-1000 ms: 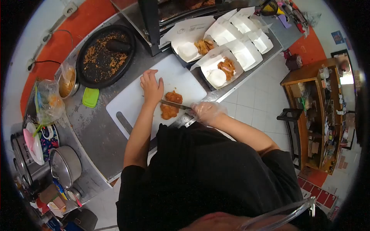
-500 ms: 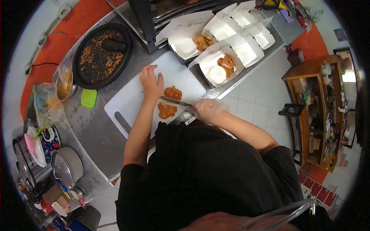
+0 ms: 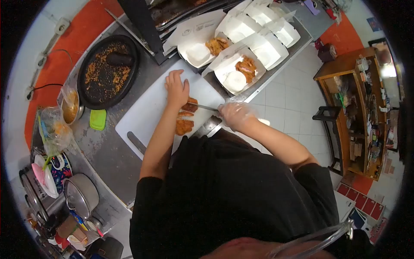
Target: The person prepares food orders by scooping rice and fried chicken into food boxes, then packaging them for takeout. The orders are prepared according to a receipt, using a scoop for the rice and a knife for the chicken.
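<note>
My right hand (image 3: 235, 115), in a clear plastic glove, is closed around the handle of a knife (image 3: 208, 107). Its blade reaches left across the upper piece of breaded fried chicken (image 3: 188, 108) on a white cutting board (image 3: 144, 110). Bare, with fingers stretched out and thumb apart, my left hand (image 3: 177, 89) rests over the board just beyond that chicken. My left wrist and forearm hide part of the meat. Nearer my body lie a narrow cut strip (image 3: 185, 114) and a larger fried chicken piece (image 3: 184, 126).
Open paper boxes stand at the back right; two hold cut chicken (image 3: 245, 69) and a white round portion (image 3: 235, 81). At left are a black oval tray (image 3: 86, 97) with crumbs, a metal bowl (image 3: 71, 110), a green lid (image 3: 98, 119) and a pot (image 3: 88, 190).
The knife has moved from between the two chicken pieces onto the upper one, and a narrow strip now lies apart from it. The view has shifted slightly.
</note>
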A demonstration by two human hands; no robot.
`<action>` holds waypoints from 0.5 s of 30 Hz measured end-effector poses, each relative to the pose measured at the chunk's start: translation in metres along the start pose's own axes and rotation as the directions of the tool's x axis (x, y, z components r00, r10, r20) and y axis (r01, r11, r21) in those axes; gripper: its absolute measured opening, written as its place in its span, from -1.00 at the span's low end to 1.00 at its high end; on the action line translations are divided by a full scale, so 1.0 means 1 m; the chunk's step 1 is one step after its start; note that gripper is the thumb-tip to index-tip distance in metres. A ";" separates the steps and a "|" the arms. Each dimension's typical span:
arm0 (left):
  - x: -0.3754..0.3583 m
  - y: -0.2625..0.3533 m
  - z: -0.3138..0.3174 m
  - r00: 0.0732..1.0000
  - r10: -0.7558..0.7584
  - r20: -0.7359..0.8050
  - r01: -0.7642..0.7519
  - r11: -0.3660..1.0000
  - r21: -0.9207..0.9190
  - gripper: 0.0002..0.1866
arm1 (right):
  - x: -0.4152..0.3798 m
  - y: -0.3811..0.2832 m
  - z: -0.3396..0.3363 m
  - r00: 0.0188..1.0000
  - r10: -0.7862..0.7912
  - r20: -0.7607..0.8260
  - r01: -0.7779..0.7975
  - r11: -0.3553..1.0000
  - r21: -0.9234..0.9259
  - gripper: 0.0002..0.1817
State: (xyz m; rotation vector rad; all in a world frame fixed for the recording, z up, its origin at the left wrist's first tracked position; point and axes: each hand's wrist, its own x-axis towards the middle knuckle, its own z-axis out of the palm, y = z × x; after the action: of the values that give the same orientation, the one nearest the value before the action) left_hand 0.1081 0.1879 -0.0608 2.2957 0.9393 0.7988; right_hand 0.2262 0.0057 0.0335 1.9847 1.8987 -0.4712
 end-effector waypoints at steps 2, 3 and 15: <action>0.003 -0.008 -0.001 0.999 -0.020 0.034 0.017 0.998 0.065 -0.62 | 0.022 0.002 0.018 0.997 0.021 0.076 -0.037 0.977 0.210 -0.73; 0.003 -0.011 -0.001 0.997 -0.046 0.068 0.037 0.991 0.125 -0.62 | 0.026 0.000 0.019 0.987 0.026 0.160 -0.090 0.910 0.406 -0.71; -0.064 -0.008 -0.028 0.982 -0.152 -0.115 0.166 0.978 0.124 -0.59 | -0.012 -0.039 -0.013 0.973 0.037 0.227 -0.110 0.941 0.319 -0.75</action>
State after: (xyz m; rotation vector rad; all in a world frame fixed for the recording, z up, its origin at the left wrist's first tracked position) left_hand 0.0480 0.1513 -0.0670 2.2727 1.2414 0.8167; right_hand 0.1863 0.0026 0.0497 2.0936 1.6892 -1.0003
